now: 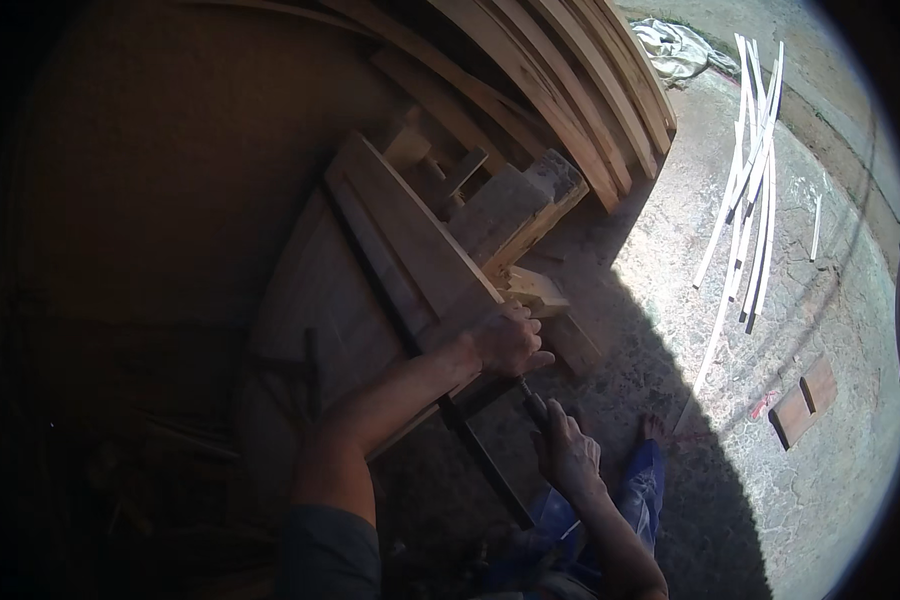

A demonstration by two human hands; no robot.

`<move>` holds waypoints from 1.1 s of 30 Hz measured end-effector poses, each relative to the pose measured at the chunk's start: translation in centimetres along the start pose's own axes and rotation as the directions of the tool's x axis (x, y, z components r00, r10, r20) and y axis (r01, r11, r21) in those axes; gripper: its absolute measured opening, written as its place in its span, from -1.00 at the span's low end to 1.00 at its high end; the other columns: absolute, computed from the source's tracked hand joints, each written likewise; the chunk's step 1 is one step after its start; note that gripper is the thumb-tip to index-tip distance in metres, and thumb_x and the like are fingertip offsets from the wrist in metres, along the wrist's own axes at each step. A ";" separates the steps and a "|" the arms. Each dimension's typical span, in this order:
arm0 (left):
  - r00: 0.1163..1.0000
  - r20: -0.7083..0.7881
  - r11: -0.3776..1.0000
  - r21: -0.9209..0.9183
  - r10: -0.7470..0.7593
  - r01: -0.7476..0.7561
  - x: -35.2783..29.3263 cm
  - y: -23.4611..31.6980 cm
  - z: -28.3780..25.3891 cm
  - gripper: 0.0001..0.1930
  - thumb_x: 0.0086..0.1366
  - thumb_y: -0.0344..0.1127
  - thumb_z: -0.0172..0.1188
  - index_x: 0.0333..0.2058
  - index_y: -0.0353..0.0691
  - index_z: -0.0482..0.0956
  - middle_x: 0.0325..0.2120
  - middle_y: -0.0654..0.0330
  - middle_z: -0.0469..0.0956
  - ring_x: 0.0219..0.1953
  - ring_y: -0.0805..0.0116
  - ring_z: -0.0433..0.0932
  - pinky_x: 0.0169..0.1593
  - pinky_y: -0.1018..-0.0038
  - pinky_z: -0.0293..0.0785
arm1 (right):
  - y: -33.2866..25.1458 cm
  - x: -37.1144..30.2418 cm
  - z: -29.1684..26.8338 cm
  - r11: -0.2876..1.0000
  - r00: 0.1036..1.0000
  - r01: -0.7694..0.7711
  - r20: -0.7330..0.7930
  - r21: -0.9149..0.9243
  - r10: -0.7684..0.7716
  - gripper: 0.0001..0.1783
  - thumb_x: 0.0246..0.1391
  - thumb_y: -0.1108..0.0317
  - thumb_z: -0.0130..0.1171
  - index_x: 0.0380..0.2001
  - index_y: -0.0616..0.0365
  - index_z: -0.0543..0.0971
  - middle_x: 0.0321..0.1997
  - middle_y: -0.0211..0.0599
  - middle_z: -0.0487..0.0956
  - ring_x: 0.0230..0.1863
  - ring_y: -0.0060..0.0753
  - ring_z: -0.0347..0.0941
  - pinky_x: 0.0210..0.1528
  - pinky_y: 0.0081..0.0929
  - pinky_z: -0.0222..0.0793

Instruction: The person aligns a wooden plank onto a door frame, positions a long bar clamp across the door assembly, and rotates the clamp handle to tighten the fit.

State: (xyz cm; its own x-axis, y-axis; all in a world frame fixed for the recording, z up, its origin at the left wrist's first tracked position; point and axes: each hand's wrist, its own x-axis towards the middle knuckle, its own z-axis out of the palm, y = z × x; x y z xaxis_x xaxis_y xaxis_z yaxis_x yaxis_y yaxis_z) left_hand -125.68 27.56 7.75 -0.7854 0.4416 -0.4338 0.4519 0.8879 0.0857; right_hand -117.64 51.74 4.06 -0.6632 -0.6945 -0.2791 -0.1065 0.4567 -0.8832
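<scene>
A wooden panel (410,222) with a framed edge lies tilted in the shade before me. Across it runs a long dark bar clamp (374,272), whose free end reaches past the panel toward my legs. My left hand (510,340) is closed at the panel's near right corner, its forearm crossing over the bar. What lies inside those fingers is hidden. Just below it, my right hand (572,450) wraps around the clamp's dark handle (537,410), from which a thin screw rod points up toward the left hand.
Thick wooden blocks (510,215) stand beside the panel's far edge. Long boards (560,90) are stacked at the top. Thin white strips (755,190) and a small brown wood piece (806,402) lie on the sunlit floor at right. A pale cloth (682,50) lies beyond.
</scene>
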 end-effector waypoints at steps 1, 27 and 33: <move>0.999 0.015 0.999 0.012 0.041 -0.041 1.1 -0.3 0.0 -0.43 0.33 0.19 0.04 -0.60 -0.19 0.67 -0.50 0.14 0.55 -0.25 0.15 0.55 -0.05 0.21 0.41 | 0.9 -0.2 -0.2 0.999 1.000 -0.019 -0.014 0.027 0.019 -0.34 0.12 0.22 0.20 0.25 0.07 0.24 -0.15 0.03 0.57 -0.19 0.11 0.59 -0.27 -0.03 0.51; 0.915 0.342 0.954 0.129 0.214 -0.271 6.4 0.8 -1.3 -0.25 0.29 0.39 -0.19 -0.62 -0.25 0.54 -0.56 0.21 0.49 -0.42 0.19 0.46 -0.26 0.24 0.43 | 10.9 2.6 2.2 0.698 0.776 0.580 -0.547 0.420 -0.316 -0.41 0.08 0.15 0.24 0.11 0.28 0.48 -0.50 -0.38 0.36 -0.53 -0.42 0.37 -0.52 -0.49 0.31; 0.928 0.273 0.950 0.111 0.252 -0.291 6.6 0.7 -1.5 -0.29 0.23 0.41 -0.10 -0.69 -0.18 0.45 -0.60 0.24 0.43 -0.43 0.23 0.42 -0.30 0.30 0.40 | 10.8 2.4 1.1 0.719 0.801 0.543 -0.522 0.433 -0.291 -0.39 0.08 0.14 0.25 0.13 0.32 0.47 -0.46 -0.31 0.43 -0.50 -0.32 0.42 -0.48 -0.42 0.35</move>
State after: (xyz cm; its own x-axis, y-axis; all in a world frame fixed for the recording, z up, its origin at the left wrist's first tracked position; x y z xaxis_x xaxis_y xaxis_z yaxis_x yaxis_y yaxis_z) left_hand -131.19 31.26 6.25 -0.4998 0.5989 -0.6257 0.7050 0.7010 0.1078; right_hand -119.63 54.38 -6.58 -0.8875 -0.3990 0.2304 -0.1164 -0.2895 -0.9501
